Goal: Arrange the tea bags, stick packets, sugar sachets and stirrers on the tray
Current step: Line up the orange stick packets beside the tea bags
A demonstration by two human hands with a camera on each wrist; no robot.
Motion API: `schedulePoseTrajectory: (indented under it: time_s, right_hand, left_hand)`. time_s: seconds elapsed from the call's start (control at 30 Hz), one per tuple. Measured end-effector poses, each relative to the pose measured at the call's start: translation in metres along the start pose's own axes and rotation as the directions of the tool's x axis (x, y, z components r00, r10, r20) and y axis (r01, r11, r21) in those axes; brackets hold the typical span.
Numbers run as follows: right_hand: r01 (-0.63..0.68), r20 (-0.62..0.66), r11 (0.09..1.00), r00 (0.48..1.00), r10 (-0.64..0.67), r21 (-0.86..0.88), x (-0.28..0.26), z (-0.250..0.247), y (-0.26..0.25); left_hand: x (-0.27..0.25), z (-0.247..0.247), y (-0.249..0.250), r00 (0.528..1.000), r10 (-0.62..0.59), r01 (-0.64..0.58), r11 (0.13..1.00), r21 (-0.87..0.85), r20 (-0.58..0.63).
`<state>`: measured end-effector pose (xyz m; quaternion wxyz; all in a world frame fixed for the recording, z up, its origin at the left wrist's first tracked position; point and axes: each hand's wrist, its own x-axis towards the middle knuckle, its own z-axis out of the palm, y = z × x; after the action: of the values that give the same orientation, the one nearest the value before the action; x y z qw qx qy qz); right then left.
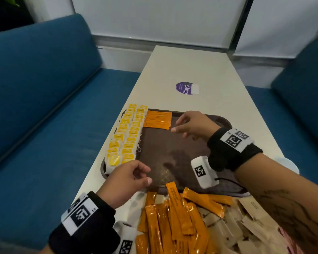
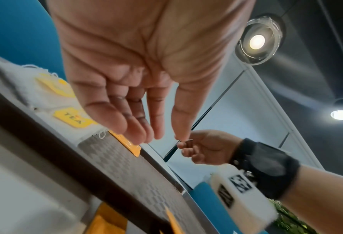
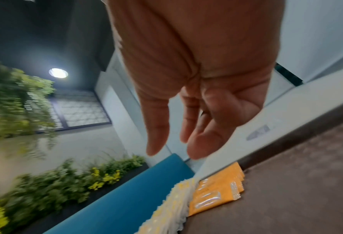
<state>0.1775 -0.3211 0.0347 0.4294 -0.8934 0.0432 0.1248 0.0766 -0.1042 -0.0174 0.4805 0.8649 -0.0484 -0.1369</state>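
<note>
Brown and textured, the tray lies on the pale table just ahead of the person. Yellow-tagged tea bags stand in two overlapping rows along the tray's edge at nine o'clock, running from the near corner to the far one. Touching their far end, at about eleven o'clock on the tray, a few orange stick packets lie flat side by side. At six o'clock, off the tray, a loose heap of orange stick packets spreads over the table, one or two tips lapping onto the near rim; beside that heap, towards four o'clock, lies a pile of pale paper sachets, too blurred to read. The left hand hovers over the tray's near corner at seven o'clock, next to the nearest tea bags, fingers loosely bent and holding nothing. The right hand hangs over the far part of the tray at one o'clock, near the laid packets, fingers relaxed and empty. Further along the table sits a purple round sticker. Blue bench seats flank the table on both sides.
</note>
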Motion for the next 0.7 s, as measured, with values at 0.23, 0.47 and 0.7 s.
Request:
schedulePoseTrajectory:
  time_s: [0.23,0.47,0.7]
  right_hand:
    - [0.128,0.333,0.938,0.943,-0.015,-0.322,-0.129,0.006,0.027]
    - [0.397,0.505,0.702,0.861,-0.061,-0.592,-0.187,0.047,0.056]
    - [0.494,0.535,0.537,0.840,-0.091,-0.684,-0.193,0.075,0.059]
  left_hand:
    - [-0.035,0.006,-0.006,0.990,-0.054,0.025,0.976,0.218,0.129]
    - [-0.067,0.022,-0.013,0.957,-0.150,-0.006,0.846,0.533,0.249]
    - [-0.085,0.033,-0.017,0.950,-0.243,0.042,0.720,0.693,0.195]
